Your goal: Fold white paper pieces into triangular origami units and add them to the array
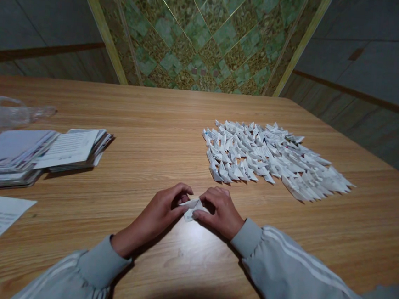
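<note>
- Both hands meet at the table's [160, 119] near edge: the left hand [162, 211] and right hand [220, 211] pinch a small folded paper piece [191, 208] between their fingertips.
- A spread of folded paper pieces [271, 157] lies beyond, to the right.
- Paper stacks [36, 153] and a clear plastic bag [5, 111] sit at the left.

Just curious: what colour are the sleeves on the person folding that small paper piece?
Light grey sleeves with white stripes down the arm, seen best in the head view.
</note>
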`<state>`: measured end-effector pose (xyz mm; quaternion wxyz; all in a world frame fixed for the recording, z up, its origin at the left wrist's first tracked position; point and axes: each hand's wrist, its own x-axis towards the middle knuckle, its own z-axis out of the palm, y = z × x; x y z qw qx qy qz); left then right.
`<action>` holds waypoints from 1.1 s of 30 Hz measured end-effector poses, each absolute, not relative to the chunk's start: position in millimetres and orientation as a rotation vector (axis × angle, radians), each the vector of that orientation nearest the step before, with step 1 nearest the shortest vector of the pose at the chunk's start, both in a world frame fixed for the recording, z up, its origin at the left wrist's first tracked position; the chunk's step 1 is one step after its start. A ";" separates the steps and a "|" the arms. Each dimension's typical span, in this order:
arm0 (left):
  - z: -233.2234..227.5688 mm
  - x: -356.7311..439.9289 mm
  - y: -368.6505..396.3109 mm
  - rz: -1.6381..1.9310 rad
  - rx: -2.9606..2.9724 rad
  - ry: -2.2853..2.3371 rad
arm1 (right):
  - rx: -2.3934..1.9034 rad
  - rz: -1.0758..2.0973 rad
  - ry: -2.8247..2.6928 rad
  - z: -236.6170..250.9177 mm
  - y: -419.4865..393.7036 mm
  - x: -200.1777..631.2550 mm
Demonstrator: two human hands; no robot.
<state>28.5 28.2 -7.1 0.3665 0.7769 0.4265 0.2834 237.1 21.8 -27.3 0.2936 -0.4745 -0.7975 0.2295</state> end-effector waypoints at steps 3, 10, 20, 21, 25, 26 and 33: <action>-9.9 35.3 22.8 0.878 1.850 1.098 | -1.138 0.752 -1.974 -26.6 22.8 235.9; -7.9 42.4 11.2 1.081 2.224 1.149 | -0.975 0.251 -2.033 -21.1 21.9 241.0; -19.3 33.0 -5.0 0.629 2.776 1.223 | -0.963 0.067 -2.568 -20.4 13.7 241.4; -22.1 30.4 -6.7 0.587 2.778 1.243 | -0.952 0.124 -2.590 -21.7 13.8 241.3; -26.5 21.4 -10.9 0.527 2.734 1.275 | -0.971 0.343 -2.544 -24.7 16.2 243.0; -26.3 20.1 -10.8 0.528 2.707 1.272 | -0.977 0.395 -2.518 -24.6 17.2 243.9; -22.4 18.8 -4.0 0.590 2.458 1.319 | -1.000 0.633 -2.443 -19.6 25.2 252.4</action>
